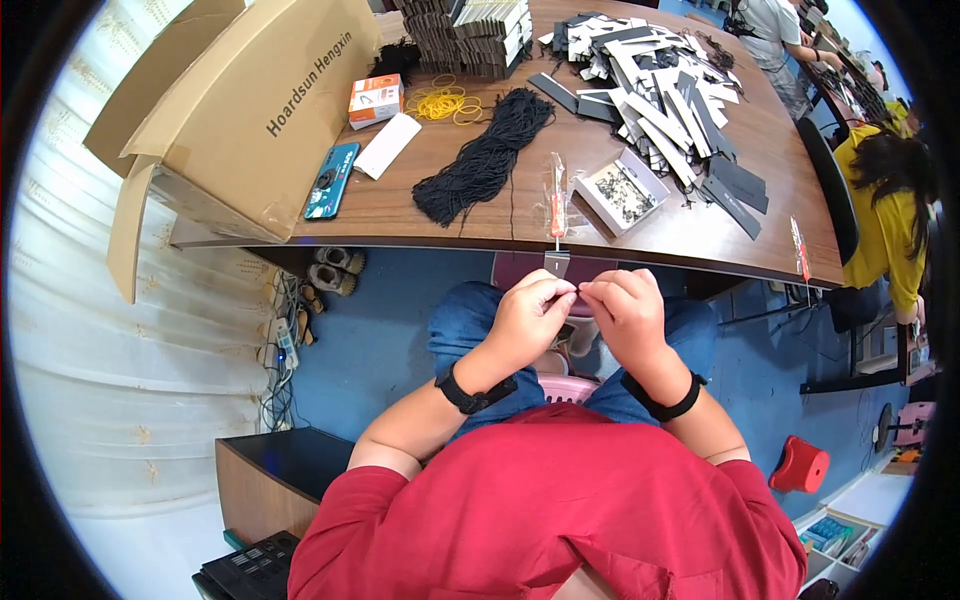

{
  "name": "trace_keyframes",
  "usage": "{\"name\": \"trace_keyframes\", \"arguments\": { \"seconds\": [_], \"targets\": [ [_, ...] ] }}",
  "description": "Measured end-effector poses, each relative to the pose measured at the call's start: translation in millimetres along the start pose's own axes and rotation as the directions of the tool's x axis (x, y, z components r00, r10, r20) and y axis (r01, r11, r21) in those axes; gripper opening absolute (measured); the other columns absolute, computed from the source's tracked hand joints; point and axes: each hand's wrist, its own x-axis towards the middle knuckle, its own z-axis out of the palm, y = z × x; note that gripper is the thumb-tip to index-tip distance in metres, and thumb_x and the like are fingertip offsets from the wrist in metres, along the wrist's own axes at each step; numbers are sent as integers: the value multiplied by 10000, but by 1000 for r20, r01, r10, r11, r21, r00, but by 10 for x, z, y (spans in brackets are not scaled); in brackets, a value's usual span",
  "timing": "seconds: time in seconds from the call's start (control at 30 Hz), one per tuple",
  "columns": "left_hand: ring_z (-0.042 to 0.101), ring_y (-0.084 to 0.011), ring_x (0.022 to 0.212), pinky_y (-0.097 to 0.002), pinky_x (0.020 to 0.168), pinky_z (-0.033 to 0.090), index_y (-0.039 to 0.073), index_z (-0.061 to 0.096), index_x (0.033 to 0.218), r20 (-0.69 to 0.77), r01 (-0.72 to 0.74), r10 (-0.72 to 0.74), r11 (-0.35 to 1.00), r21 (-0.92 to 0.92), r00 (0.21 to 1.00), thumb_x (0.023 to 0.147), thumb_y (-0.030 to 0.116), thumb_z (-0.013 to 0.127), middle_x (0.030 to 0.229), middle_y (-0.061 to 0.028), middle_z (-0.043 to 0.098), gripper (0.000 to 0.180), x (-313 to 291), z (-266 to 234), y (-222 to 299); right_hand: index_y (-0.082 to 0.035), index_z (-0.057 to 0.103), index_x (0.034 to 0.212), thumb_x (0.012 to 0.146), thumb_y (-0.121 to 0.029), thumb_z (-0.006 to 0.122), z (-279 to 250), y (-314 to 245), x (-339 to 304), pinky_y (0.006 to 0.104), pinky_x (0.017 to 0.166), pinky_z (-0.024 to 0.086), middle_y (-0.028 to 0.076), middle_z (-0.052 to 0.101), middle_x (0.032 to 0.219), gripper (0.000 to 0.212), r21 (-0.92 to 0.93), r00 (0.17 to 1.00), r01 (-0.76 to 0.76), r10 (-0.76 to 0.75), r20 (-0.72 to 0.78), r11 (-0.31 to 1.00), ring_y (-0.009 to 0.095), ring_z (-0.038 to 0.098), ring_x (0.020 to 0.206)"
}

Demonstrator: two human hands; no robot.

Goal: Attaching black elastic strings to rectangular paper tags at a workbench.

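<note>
Just off the table's near edge, my left hand (533,312) and my right hand (630,310) meet fingertip to fingertip, each closed in a pinch. Between them shows a tiny dark bit, too small to name. Beside the left fingertips a small grey tag-like piece (557,263) hangs at the table edge, below a red-and-clear strip (557,208) fixed to the tabletop. A white open box (622,192) with small dark pieces sits beyond my right hand. A bundle of black cords (484,155) lies beyond my left hand.
The brown table (380,215) carries a large cardboard box (270,120), a blue phone (331,182), a small orange-white box (376,101), yellow bands (441,102), stacked tags (465,35) and a heap of black and white tags (655,95). At right sits a person in yellow (870,215).
</note>
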Motion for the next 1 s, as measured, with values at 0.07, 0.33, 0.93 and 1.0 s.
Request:
{"name": "trace_keyframes", "arguments": {
  "seconds": [0.07, 0.33, 0.93, 1.0],
  "targets": [
    [548, -109, 725, -223, 625, 440, -41, 613, 875, 34, 29, -28, 999, -21, 999, 813, 8, 602, 796, -65, 556, 80, 4, -22, 17, -83, 615, 749, 657, -59, 696, -7, 29, 21, 315, 583, 392, 22, 600, 706, 125, 31, 1000, 4, -4, 14, 1000, 196, 564, 629],
    [527, -70, 704, -201, 602, 432, -22, 590, 860, 105, 296, -277, 863, -410, 955, 783, -16, 605, 800, -41, 535, 79, -12, 27, -86, -79, 617, 751, 649, -27, 679, -80, -16, 52, 331, 600, 416, 55, 586, 693, 130, 104, 963, -129, 99, 250, 986, 235, 550, 610],
    [506, -101, 718, -215, 623, 412, -5, 613, 844, 31, -49, 57, 972, -229, 998, 777, -41, 598, 816, -50, 533, 78, -49, -79, 141, -49, 583, 769, 863, -166, 606, -24, 259, -52, 224, 448, 343, 21, 528, 635, 152, 350, 362, -803, 71, 929, -482, 104, 445, 486],
    [494, -96, 712, -210, 624, 405, -2, 604, 838, 18, -45, 50, 977, -208, 999, 775, -43, 594, 813, -44, 520, 75, -54, -70, 149, -62, 573, 771, 867, -185, 604, 31, 262, -100, 227, 451, 333, 14, 507, 626, 159, 288, 342, -784, 5, 940, -550, 102, 425, 486]
  ]
}}
